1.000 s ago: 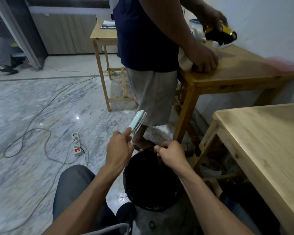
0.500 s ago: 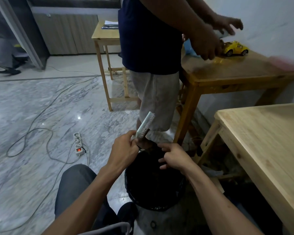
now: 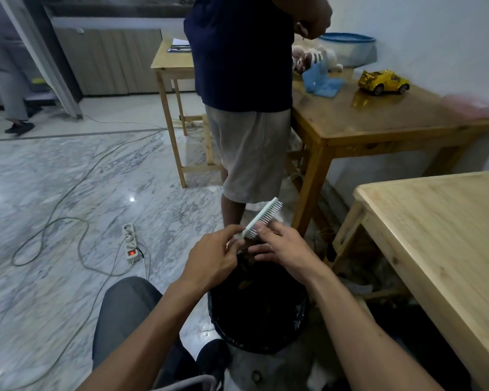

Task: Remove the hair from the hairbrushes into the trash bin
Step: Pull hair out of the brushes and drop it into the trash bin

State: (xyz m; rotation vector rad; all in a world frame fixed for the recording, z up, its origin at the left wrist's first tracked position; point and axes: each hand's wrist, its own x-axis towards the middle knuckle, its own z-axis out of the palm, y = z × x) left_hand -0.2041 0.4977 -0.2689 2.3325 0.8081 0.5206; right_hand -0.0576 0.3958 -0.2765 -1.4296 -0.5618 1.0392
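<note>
1. Head view, task items: a pale green hairbrush (image 3: 261,218) is held above a black-lined trash bin (image 3: 259,309), tilted with its head up and to the right, white bristles facing right.
2. Left hand (image 3: 213,262): pinches the lower end of the hairbrush between thumb and fingers.
3. Right hand (image 3: 283,248): fingers fairly straight, with the thumb resting against the bristles near the brush's lower end; whether it grips any hair cannot be told (a dark clump shows just under both hands, at the bin's mouth).
4. Surroundings: a light wooden bench (image 3: 446,235) stands at right; a second person (image 3: 244,80) stands beyond the bin beside a darker bench (image 3: 378,119) carrying a yellow toy car (image 3: 383,81).
5. Floor: a power strip (image 3: 130,244) with cables lies on the marble floor (image 3: 68,179), left of the bin.
</note>
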